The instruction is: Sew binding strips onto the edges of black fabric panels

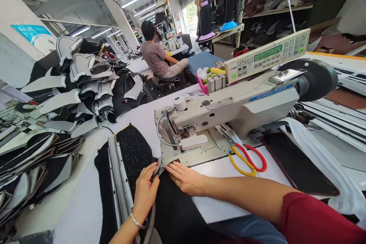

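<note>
My left hand is closed in a pinch on the edge of a black fabric piece with grey trim, close to the needle of a white sewing machine. My right hand lies flat with fingers stretched out, pressing the black fabric down just in front of the machine's presser foot. The fabric runs from the machine bed toward my lap.
Scissors with a red and a yellow handle lie on the table right of my hands. Stacks of grey and black cut pieces fill the left side. A seated person and a standing person are farther back. A pink basket stands behind the machine.
</note>
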Demonstrator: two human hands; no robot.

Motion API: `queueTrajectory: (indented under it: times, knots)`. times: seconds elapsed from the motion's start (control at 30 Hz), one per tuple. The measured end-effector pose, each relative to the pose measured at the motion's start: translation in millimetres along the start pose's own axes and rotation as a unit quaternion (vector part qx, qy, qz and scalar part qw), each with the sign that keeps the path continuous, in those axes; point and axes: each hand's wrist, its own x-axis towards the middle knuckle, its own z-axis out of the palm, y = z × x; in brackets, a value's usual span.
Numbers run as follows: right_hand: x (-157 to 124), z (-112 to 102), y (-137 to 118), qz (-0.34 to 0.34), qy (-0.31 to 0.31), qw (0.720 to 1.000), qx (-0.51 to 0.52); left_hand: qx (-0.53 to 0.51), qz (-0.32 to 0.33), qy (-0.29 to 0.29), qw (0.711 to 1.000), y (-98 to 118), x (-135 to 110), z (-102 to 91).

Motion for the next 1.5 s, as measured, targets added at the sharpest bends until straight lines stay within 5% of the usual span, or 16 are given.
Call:
queueTrajectory:
  times: [0.13, 0.27, 0.53, 0.77, 0.93, 1.5]
  knots:
    - [3.7, 5.7, -4.3, 0.085, -0.065, 0.993, 0.052, 0.063, 0.100, 0.019, 0.993, 25.6, 10.0, 6.7]
    - [10.0, 5.2, 17.3, 0.078, -0.151, 0.972, 0.161, 0.091, 0.180, -0.062, 0.977, 42.8, 16.1, 33.5]
    - [-0.4, 2.3, 39.0, 0.050, -0.135, 0.966, 0.213, 0.217, 0.168, -0.222, 0.936, 25.5, 38.6, 68.3]
    - [-11.2, 6.6, 26.0, 0.095, -0.113, 0.967, 0.208, 0.231, 0.156, -0.186, 0.942, 6.2, 36.7, 85.8]
    - [-15.0, 2.3, 22.1, 0.114, -0.106, 0.965, 0.213, 0.205, 0.204, -0.158, 0.944, -4.0, 37.3, 87.9]
    - [-14.2, 4.7, 19.8, 0.152, -0.108, 0.955, 0.229, 0.145, 0.208, -0.141, 0.957, -1.8, 37.4, 92.0]
